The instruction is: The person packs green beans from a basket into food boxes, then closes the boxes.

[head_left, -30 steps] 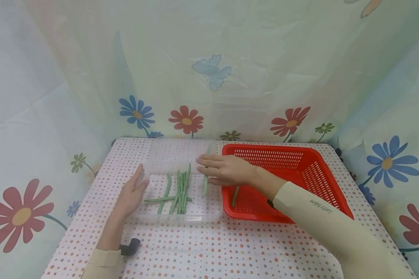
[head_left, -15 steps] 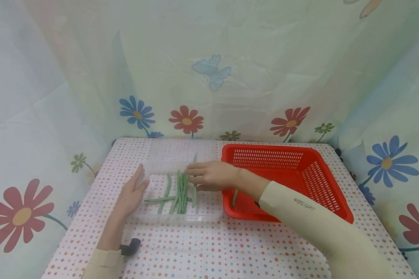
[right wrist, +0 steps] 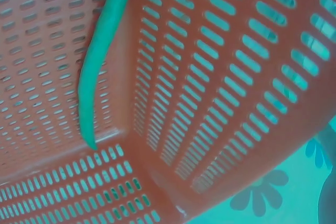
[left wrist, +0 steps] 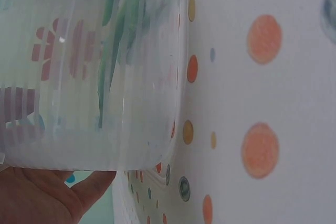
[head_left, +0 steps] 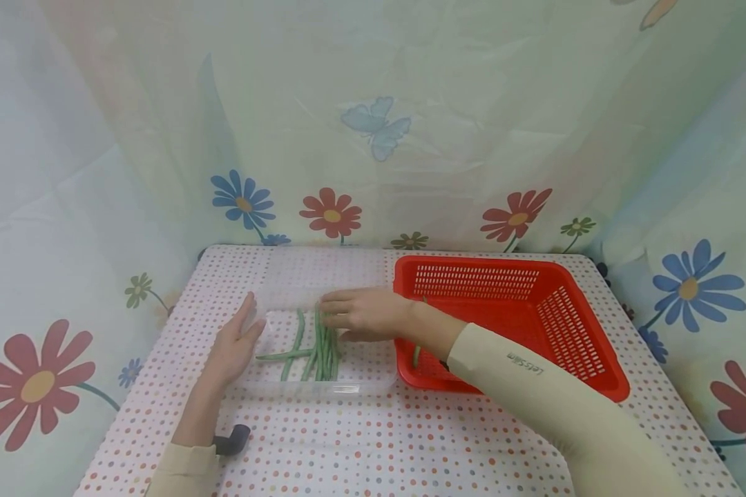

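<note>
A clear plastic box [head_left: 373,390] stands left of the middle of the table, its transparent lid [head_left: 323,266] tipped back behind it. Inside lie several green beans [head_left: 319,348], most lengthwise in a bundle, one crosswise. My right hand [head_left: 363,314] reaches over the box's right half and pinches a green bean low against the bundle; the fingers hide its upper part. Beside the box's left wall rests my left hand [head_left: 232,348], fingers extended and thumb apart. The left wrist view has that hand [left wrist: 52,195] right at the box's wall.
A red slotted basket [head_left: 522,324] sits directly right of the box, under my right forearm. One green bean [right wrist: 97,61] leans inside it along a wall. A dotted cloth [head_left: 323,449] covers the table, and a flowered curtain [head_left: 447,138] surrounds it. A black wrist mount [head_left: 231,440] shows below my left hand.
My right hand has moved left from the basket's edge across the box, bringing its green bean down beside the bundle. My left hand has stayed in place.
</note>
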A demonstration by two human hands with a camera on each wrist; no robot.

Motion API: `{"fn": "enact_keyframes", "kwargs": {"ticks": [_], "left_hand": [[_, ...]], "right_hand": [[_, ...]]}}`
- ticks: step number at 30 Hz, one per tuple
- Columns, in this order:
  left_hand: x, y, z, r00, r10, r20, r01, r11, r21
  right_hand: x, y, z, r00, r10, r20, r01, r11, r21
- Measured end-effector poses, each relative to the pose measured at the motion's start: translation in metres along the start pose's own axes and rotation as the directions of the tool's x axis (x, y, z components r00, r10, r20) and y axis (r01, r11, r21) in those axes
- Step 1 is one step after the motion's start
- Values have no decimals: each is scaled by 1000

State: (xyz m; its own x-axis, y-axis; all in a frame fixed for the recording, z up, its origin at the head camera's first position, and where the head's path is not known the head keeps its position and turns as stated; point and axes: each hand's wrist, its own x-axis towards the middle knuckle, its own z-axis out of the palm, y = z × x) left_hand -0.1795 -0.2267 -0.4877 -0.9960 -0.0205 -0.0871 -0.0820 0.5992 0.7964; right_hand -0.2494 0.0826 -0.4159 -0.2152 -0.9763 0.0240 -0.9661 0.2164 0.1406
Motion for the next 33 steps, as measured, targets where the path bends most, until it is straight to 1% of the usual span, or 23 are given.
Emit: {"fn": "enact_keyframes", "kwargs": {"ticks": [4, 7, 13, 20, 25, 30, 33], "left_hand": [[0, 1, 0, 1000, 5, -2, -5, 1000, -2], [-1, 1, 0, 1000, 2, 2, -2, 1000, -7], [0, 1, 1, 1000, -5, 3, 5, 1000, -16], [0, -2, 1, 1000, -2, 3, 2, 1000, -19], [-1, -3, 1, 1000, 7, 4, -7, 1000, -26], [-1, -2, 2, 1000, 12, 6, -12, 1000, -29], [-1, -2, 2, 1000, 9, 4, -9, 999, -34]], "right_hand": [[-7, 3, -5, 998, 56, 1, -56, 998, 19], [-15, 6, -7, 997, 79, -14, -79, 996, 33], [-31, 10, -6, 995, 91, -47, -90, 996, 28], [-48, 14, -2, 993, 118, 11, -118, 992, 38], [-63, 18, 1, 989, 150, -5, -149, 986, 70], [-80, 21, 4, 984, 177, -6, -176, 982, 65], [-88, 23, 6, 985, 174, -16, -173, 983, 65]]}}
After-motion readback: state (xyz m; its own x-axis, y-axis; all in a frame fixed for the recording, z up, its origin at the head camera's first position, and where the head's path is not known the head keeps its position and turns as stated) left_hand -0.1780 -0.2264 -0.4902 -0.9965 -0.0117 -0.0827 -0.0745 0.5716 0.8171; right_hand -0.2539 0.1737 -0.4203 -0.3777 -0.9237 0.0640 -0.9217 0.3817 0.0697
